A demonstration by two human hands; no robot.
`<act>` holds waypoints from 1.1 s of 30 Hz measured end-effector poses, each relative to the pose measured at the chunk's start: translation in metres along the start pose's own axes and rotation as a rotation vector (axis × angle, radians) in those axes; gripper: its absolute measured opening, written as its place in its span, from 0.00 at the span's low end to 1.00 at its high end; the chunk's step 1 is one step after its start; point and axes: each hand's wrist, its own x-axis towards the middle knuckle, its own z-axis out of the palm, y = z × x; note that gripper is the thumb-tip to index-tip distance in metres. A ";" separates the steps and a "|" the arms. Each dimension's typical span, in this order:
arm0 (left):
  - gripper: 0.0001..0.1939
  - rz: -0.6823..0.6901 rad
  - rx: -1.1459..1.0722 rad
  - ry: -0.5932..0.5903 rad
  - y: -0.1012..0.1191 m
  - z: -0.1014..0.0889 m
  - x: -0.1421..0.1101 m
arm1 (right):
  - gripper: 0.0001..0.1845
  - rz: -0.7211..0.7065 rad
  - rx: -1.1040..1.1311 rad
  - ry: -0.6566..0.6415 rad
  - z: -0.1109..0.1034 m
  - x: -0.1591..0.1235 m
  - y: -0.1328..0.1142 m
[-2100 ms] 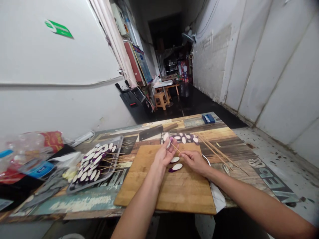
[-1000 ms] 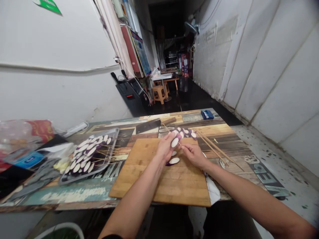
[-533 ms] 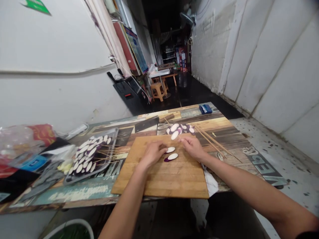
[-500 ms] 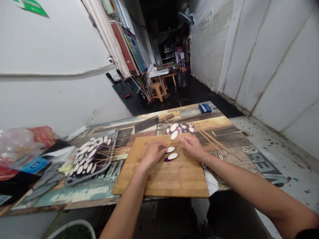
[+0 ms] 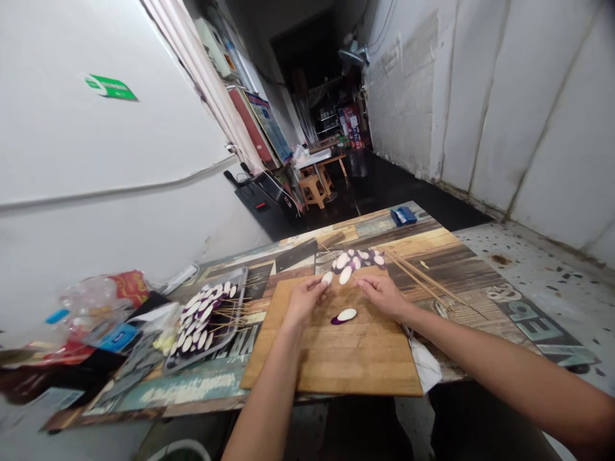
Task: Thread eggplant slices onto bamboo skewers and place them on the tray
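My left hand [image 5: 307,298] is closed, pinching an eggplant slice [image 5: 327,278] above the far part of the wooden cutting board [image 5: 307,358]. Opposite it, my right hand [image 5: 382,294] grips a thin wooden skewer whose tip carries another white eggplant slice [image 5: 345,275]. The two slices are close together but apart. One purple-edged slice [image 5: 346,315] lies on the board between my forearms. Just beyond the board sits a pile of eggplant slices [image 5: 358,257].
Left of the board, a metal tray [image 5: 240,282] holds several loaded skewers. A cleaver [image 5: 296,254] lies behind the board. Bare skewers [image 5: 423,275] rest at the right, and a blue box [image 5: 403,216] stands near the far corner. Plastic bags [image 5: 91,307] crowd the left end.
My left hand has picked up one of the two slices from the board and raised it toward the skewer. My right hand still holds its skewer and slice. The view has tilted slightly.
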 end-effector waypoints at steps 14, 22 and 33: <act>0.04 -0.191 -0.847 0.183 -0.006 -0.014 0.041 | 0.17 -0.101 -0.230 -0.277 -0.003 -0.003 -0.001; 0.09 -0.205 -0.924 0.142 -0.004 -0.016 0.045 | 0.17 -0.099 -0.260 -0.284 -0.002 -0.002 -0.006; 0.08 -0.192 -0.912 0.161 -0.001 -0.014 0.043 | 0.16 -0.078 -0.264 -0.284 -0.001 0.001 -0.006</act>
